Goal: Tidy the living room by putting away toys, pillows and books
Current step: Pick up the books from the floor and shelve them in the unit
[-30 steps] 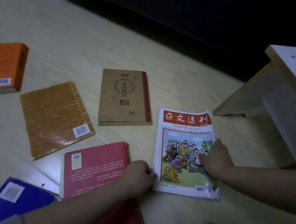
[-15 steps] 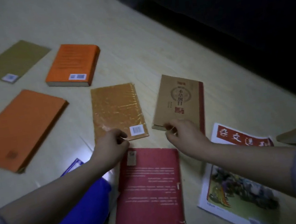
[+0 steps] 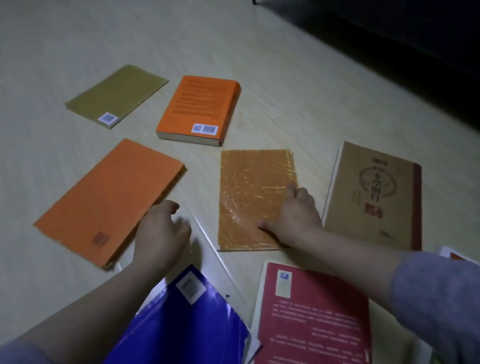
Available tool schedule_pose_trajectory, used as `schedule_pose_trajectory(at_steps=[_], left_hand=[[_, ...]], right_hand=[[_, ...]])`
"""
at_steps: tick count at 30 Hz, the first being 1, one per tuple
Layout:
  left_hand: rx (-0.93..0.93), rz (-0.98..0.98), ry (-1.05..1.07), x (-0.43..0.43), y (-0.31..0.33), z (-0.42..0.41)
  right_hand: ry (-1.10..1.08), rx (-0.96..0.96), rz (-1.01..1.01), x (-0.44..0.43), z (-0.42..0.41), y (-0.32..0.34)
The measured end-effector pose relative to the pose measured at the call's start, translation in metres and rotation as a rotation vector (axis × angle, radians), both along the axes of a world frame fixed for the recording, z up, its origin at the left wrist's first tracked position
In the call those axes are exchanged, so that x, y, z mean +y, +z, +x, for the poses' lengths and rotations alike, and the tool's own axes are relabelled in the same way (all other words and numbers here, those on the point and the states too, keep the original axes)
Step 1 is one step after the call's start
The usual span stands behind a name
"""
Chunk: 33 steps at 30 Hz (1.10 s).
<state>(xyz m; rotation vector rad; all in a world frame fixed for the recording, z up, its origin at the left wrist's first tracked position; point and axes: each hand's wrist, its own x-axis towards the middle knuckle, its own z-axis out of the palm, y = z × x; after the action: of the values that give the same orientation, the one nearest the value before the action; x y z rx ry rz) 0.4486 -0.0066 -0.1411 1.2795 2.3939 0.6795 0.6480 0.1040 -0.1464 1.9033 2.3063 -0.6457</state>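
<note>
1. Change over the last second: both hands were on the magazine [image 3: 453, 256]. Half a second ago the left was at the near edge of the amber plastic-wrapped book [image 3: 256, 198] and the right at the tan book with red spine [image 3: 371, 193].
2. Now: right hand [image 3: 293, 214] sits on the amber book's near right corner, thumb flat on the cover, fingers curled over its right edge. I cannot tell whether they reach under it.
3. Left hand [image 3: 162, 234] is loosely curled and holds nothing, just beside the near right edge of the thin orange book [image 3: 110, 201]; contact not resolvable. The hands are well apart.
4. View has swung left; only a corner of the magazine shows.
5. Reading: each book was touched and released, and none has left the floor [image 3: 14, 75] or been stacked. Judged as still the gathering step, with the amber book the likely first pick and tidying barely begun.
6. Count, all flat on the floor, none overlapping that I can see:
   - orange books: 2, the thin one and a thick orange book [image 3: 200, 110] beyond it
   - olive book [image 3: 117, 95]: 1, farthest out
   - amber wrapped: 1, in the middle
   - tan, red spine: 1, on the sofa side
   - blue book [image 3: 169, 342]: 1, nearest, under the left forearm
   - red book [image 3: 310, 327]: 1, nearest, beside the blue
   - magazine: 1
   - total 8
7. No toys or pillows in view; a dark sofa [image 3: 395, 18] borders the floor's far right
</note>
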Motion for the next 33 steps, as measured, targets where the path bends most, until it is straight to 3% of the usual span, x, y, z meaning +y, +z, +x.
schedule_pose_trajectory(at_steps=[10,13,20,28,33], left_hand=[[-0.059,0.176,0.019,0.029,-0.017,-0.023],[-0.012,0.205,-0.015,0.055,-0.017,-0.044],[0.131,0.168,0.048,0.148,-0.026,-0.120],[0.255,-0.090,0.087,0.207,-0.040,-0.191],[0.220,-0.384,0.133,0.212,-0.048,-0.214]], right_hand=[[0.216,0.048,0.200,0.029,-0.080,-0.048],[0.217,0.033,0.308,0.028,-0.081,-0.059],[0.208,0.051,0.301,0.030,-0.083,-0.059],[0.179,0.042,0.304,0.032,-0.083,-0.064],[0.177,0.022,0.314,0.031,-0.083,-0.066]])
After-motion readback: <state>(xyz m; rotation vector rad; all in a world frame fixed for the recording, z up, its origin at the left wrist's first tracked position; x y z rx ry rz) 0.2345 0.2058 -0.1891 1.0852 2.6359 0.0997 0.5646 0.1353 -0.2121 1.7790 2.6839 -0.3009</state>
